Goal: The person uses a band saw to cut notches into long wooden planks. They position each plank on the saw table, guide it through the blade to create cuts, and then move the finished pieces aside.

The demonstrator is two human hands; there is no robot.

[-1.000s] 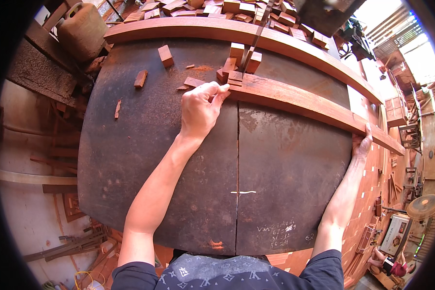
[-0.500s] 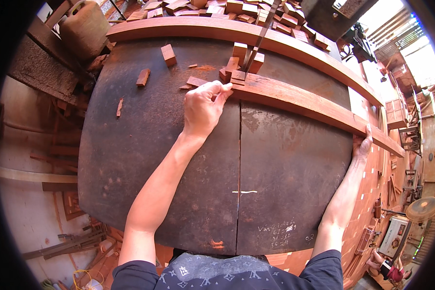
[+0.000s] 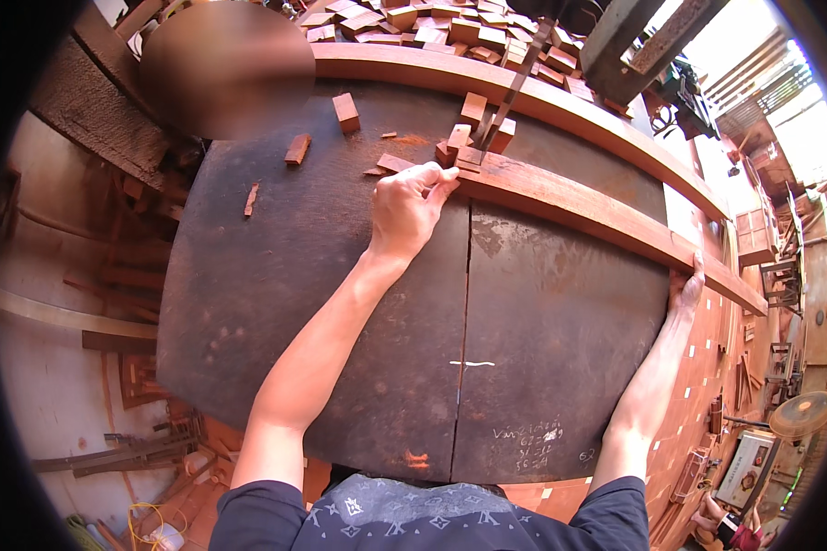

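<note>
Wooden beam [image 3: 570,195]: outstretched left hand [image 3: 407,209] pinches its end, outstretched right hand [image 3: 686,286] grips it farther along.

The bare L arm [image 3: 331,340] bends at the elbow & points fwd; the bare L hand [image 3: 406,211] pinches w/ thumb & finger. The bare R arm [image 3: 651,372] goes fwd & out; the bare R hand [image 3: 685,286] has its thumb up, other fingers mostly hidden.

Long, squared wooden bar [image 3: 570,196], reddish-brown with smooth-looking faces, lying flat on the dark table [image 3: 560,312], slanting from upper middle down to the right. Left end at the narrow blade [image 3: 521,78], thin dark lines there; right end overhangs the table's right edge.
</note>
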